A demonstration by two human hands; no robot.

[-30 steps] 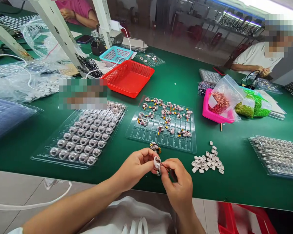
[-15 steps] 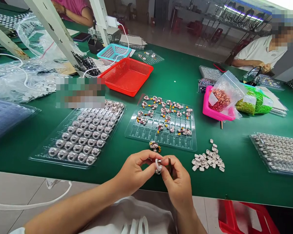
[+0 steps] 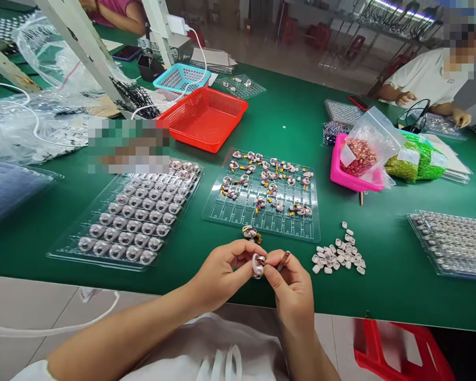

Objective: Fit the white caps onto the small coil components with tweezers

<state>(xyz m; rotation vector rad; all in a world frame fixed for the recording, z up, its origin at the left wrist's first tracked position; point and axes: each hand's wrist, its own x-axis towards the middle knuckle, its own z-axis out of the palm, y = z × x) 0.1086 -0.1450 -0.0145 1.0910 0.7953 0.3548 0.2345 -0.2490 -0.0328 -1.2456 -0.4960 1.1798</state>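
My left hand [image 3: 228, 270] pinches a small white and silver clip-shaped earbud part [image 3: 257, 269] between thumb and fingertips, just above the table's front edge. Against the part's right side press the thumb and fingertip of my right hand [image 3: 291, 288]. A slim metal tool [image 3: 284, 260], like tweezers, sticks up from between the right fingers; its other end is hidden. Just beyond my left fingers lies another earbud assembly [image 3: 251, 233] with a yellow tab. Behind it a clear plastic tray [image 3: 238, 214] carries many similar wired pieces. Loose white caps [image 3: 337, 256] lie in a heap to the right.
Left stands a tray of silvery domed shells [image 3: 133, 227]; another stacked tray [image 3: 452, 243] is far right. A red basket [image 3: 206, 124], a blue basket [image 3: 181, 78] and a pink bin [image 3: 351, 182] with bagged parts stand farther back. Co-workers sit across the table.
My right hand has turned slightly, and the metal tool now leans to the right. The earbud part stays between my hands. The co-worker at right has moved their hands apart.
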